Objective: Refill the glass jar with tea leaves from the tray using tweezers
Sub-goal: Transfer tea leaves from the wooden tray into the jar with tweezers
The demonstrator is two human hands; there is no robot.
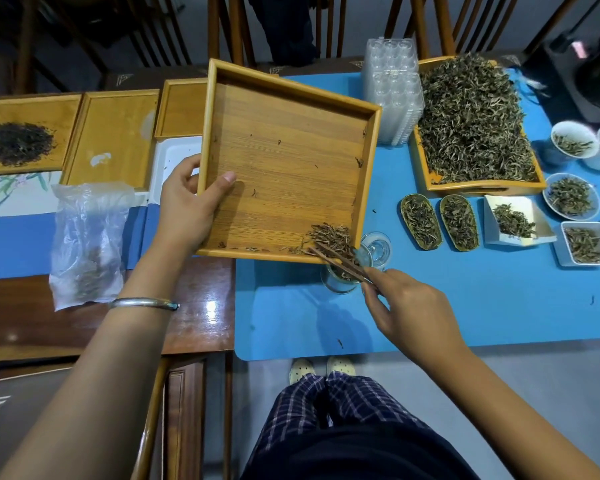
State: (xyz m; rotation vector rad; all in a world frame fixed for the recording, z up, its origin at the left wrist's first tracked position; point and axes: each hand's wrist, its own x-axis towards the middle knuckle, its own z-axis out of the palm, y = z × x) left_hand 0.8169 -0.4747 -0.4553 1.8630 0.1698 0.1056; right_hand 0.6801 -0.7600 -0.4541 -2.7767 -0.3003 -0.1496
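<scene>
Hands (187,206) (407,308) on tilted tray (291,161) and tweezers (340,263); no legible writing.

You have five wooden trays (288,161) here: one in your hand, three at the left, one full of tea at the right. You have two woven scoops (420,221), two white cups (574,140), one glass jar (340,280), one pair of tweezers (340,261) and one plastic bag (87,244).

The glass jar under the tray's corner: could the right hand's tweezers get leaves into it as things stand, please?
Probably yes: the tweezers sit at the tray corner directly above the glass jar, whose mouth seems partly uncovered.
</scene>
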